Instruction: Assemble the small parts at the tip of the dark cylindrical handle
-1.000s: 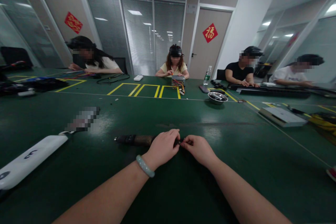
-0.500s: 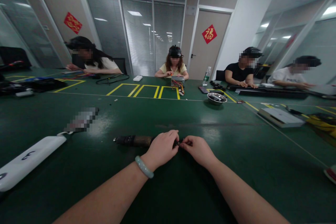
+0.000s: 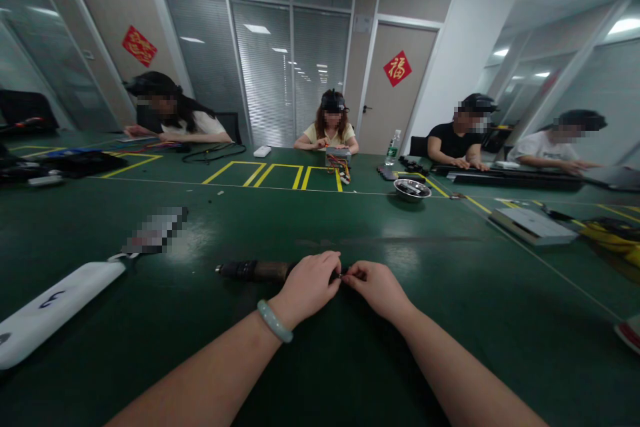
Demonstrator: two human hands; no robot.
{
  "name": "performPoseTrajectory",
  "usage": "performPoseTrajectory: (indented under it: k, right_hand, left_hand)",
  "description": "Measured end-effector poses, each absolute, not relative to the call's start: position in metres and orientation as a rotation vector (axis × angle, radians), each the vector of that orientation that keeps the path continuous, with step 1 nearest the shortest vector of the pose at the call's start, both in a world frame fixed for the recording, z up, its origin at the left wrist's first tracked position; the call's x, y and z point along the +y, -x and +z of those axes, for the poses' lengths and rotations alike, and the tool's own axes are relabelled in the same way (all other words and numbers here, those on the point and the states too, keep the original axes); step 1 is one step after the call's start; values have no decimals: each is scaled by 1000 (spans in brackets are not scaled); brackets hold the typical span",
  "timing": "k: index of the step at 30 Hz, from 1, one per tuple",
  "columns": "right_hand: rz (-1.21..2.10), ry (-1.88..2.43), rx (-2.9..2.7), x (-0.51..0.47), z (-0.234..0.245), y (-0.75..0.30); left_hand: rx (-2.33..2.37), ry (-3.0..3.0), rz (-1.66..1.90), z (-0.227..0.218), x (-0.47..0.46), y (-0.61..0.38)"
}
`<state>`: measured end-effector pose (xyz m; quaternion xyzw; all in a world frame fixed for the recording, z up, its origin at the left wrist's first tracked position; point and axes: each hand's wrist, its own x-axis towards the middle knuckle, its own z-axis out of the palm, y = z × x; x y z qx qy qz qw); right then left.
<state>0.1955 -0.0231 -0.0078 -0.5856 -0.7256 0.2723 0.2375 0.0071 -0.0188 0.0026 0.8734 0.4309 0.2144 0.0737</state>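
A long dark cylindrical tool that looks like an electric screwdriver lies across the green table, its metal tip pointing left. My left hand, with a pale green bangle on the wrist, is closed round the screwdriver's right end and covers it. Close beside it, my right hand has thumb and fingertips pinched together at that same end. A tiny shiny bit shows between the two hands; its kind is too small to tell.
On the left lies a white power bank with a strap and a blurred card. Further off stand a metal bowl of small parts, a water bottle and a white box. Several people sit across the table.
Both hands stay at the screwdriver's right end, with only a slight shift of the fingers. The whole view has tilted very slightly.
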Motion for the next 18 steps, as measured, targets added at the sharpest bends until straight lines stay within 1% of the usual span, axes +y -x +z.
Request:
performPoseTrajectory:
  k: [18]
  right_hand:
    - [729, 1627, -2006, -23, -6, -194]
  left_hand:
    - [1251, -2687, 652, 0, -17, -8]
